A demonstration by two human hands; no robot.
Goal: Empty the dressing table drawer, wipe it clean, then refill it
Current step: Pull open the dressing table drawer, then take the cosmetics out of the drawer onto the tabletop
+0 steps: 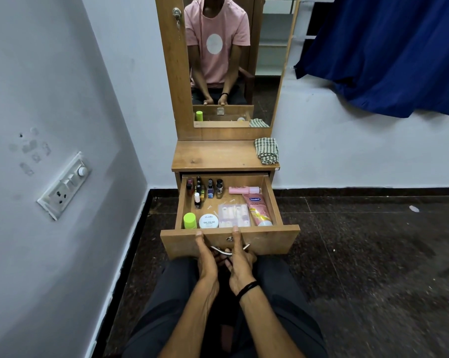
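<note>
Both hands grip the drawer front: the left hand and right hand curl their fingers under the metal handle, thumbs hooked over the top edge, a hold suited to sliding the drawer out level. Just beyond the thumbs, the open drawer is full: a green-capped bottle, a nail polish remover tub, a clear packet and a pink tube, with nail polish bottles at the back. Farther off, on the tabletop, a checked cloth lies ready, apparently for wiping. Emptying has not begun.
</note>
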